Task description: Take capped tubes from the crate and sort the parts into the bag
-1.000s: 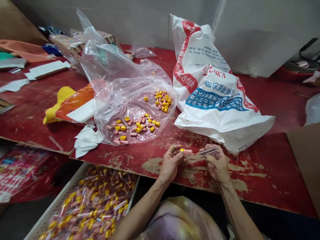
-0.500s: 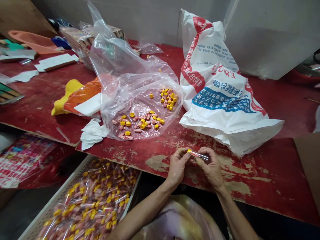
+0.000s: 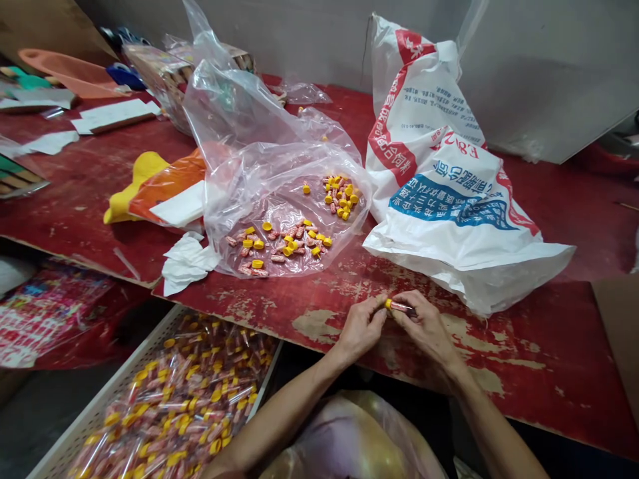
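A small clear tube (image 3: 401, 307) with a yellow cap (image 3: 388, 303) lies sideways between my hands, over the front edge of the red table. My left hand (image 3: 363, 324) pinches at the capped end with thumb and finger. The body of the tube is in my right hand (image 3: 424, 322), its fingers closed round it. Beyond them, an open clear plastic bag (image 3: 279, 159) holds yellow caps (image 3: 288, 250) and small pink-and-white rolls (image 3: 278, 258). Many capped tubes (image 3: 184, 399) fill a white crate (image 3: 100, 406) at the lower left.
A white, red and blue sack (image 3: 449, 199) stands on the red table (image 3: 574, 346) at the right. Crumpled white paper (image 3: 187, 261), an orange and yellow packet (image 3: 150, 183) and an orange scoop (image 3: 74, 74) lie on the left.
Both hands and the tube have shifted slightly right in the view. Less of the tube sticks out from my right hand. The bags also appear slightly further right.
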Demonstrator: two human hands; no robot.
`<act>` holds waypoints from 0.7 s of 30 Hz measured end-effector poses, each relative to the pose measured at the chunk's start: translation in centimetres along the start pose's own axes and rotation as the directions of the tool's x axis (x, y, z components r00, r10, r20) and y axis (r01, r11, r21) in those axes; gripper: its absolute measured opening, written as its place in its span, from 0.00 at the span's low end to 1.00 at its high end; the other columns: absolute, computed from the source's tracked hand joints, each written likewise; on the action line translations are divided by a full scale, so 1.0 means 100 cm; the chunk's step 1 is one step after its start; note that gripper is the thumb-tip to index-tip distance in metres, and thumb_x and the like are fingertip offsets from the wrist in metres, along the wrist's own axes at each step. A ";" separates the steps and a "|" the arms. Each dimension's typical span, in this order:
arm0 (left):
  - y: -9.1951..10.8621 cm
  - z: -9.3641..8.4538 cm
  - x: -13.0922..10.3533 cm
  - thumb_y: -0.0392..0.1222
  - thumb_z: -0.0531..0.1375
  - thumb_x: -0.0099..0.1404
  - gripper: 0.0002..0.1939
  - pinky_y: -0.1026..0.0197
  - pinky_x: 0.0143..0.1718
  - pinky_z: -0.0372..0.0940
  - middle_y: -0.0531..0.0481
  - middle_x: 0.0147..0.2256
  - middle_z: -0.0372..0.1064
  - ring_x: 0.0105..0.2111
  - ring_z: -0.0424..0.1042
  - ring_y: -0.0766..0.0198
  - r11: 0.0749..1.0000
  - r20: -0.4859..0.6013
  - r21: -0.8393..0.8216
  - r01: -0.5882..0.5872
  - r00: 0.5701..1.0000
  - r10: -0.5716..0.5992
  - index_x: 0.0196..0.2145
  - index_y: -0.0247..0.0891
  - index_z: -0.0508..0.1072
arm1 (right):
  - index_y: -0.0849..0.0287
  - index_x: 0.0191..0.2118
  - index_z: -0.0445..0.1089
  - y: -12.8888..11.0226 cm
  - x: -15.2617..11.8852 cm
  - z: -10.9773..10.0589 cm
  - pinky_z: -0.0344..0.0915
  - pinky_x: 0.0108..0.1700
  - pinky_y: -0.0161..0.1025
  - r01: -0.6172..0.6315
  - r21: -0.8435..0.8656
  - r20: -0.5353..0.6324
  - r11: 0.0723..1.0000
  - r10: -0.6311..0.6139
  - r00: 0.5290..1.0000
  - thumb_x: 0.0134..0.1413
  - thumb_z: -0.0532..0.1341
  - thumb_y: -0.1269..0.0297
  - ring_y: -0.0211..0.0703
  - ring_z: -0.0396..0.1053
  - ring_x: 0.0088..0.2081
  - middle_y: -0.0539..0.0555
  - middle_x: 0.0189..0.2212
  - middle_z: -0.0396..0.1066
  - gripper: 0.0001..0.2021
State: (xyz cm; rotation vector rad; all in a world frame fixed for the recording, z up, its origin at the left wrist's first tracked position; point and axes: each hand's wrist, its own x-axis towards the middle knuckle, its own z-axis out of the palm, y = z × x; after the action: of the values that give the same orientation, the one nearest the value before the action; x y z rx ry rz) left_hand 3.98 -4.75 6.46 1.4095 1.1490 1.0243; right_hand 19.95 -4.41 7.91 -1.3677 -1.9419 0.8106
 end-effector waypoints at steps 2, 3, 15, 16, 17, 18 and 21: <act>-0.006 -0.008 0.004 0.33 0.53 0.61 0.18 0.52 0.56 0.61 0.41 0.55 0.65 0.56 0.64 0.56 0.984 -0.077 0.159 -0.080 0.993 0.093 0.47 0.36 0.73 | 0.57 0.37 0.64 0.010 0.002 -0.015 0.60 0.37 0.37 0.024 -0.202 0.194 0.979 0.016 0.981 0.61 0.52 0.65 0.39 0.63 0.34 0.53 0.35 0.61 0.05; -0.010 -0.012 0.004 0.33 0.53 0.61 0.18 0.51 0.57 0.60 0.40 0.56 0.63 0.57 0.62 0.56 0.970 -0.140 0.218 -0.104 0.981 0.136 0.49 0.35 0.72 | 0.58 0.35 0.62 0.016 0.002 -0.021 0.57 0.33 0.37 0.041 -0.313 0.254 0.949 0.042 0.966 0.62 0.50 0.65 0.38 0.61 0.30 0.52 0.33 0.59 0.06; -0.037 -0.020 0.003 0.35 0.52 0.65 0.14 0.60 0.47 0.66 0.45 0.42 0.72 0.43 0.71 0.63 0.964 -0.334 0.249 -0.096 0.926 0.178 0.47 0.38 0.70 | 0.58 0.38 0.58 0.024 0.000 -0.026 0.55 0.32 0.38 0.167 -0.557 0.348 0.814 0.046 0.936 0.57 0.50 0.73 0.40 0.60 0.30 0.56 0.36 0.59 0.05; -0.036 -0.018 0.004 0.36 0.52 0.65 0.14 0.59 0.47 0.66 0.45 0.42 0.72 0.43 0.71 0.62 0.969 -0.319 0.226 -0.095 0.933 0.166 0.47 0.38 0.70 | 0.59 0.38 0.59 0.025 0.000 -0.027 0.56 0.33 0.38 0.169 -0.559 0.337 0.812 0.036 0.941 0.57 0.50 0.73 0.41 0.60 0.31 0.56 0.36 0.59 0.05; -0.034 -0.017 0.005 0.38 0.52 0.65 0.14 0.58 0.48 0.66 0.45 0.43 0.71 0.44 0.71 0.62 0.976 -0.299 0.199 -0.090 0.942 0.148 0.47 0.38 0.70 | 0.59 0.37 0.59 0.026 0.000 -0.027 0.57 0.33 0.38 0.159 -0.554 0.323 0.817 0.034 0.946 0.57 0.49 0.73 0.41 0.60 0.31 0.56 0.36 0.59 0.05; -0.032 -0.016 0.006 0.39 0.52 0.65 0.14 0.57 0.48 0.66 0.44 0.44 0.71 0.44 0.71 0.61 0.983 -0.276 0.166 -0.081 0.953 0.125 0.47 0.39 0.70 | 0.59 0.36 0.59 0.026 0.000 -0.026 0.58 0.33 0.38 0.140 -0.529 0.310 0.837 0.037 0.950 0.58 0.49 0.72 0.40 0.59 0.30 0.56 0.35 0.59 0.04; -0.024 -0.015 0.004 0.46 0.54 0.65 0.19 0.58 0.42 0.68 0.43 0.45 0.70 0.39 0.73 0.61 1.000 -0.198 0.029 0.003 0.980 0.003 0.51 0.39 0.68 | 0.58 0.36 0.59 0.012 -0.004 -0.013 0.61 0.36 0.37 0.048 -0.291 0.175 0.956 0.004 0.985 0.61 0.48 0.70 0.39 0.60 0.32 0.54 0.35 0.58 0.05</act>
State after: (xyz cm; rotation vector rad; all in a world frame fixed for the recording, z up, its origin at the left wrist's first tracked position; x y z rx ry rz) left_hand 2.27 -3.97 4.25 1.3530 1.3129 1.1726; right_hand 21.74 -4.26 7.77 -1.4828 -2.2833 0.6674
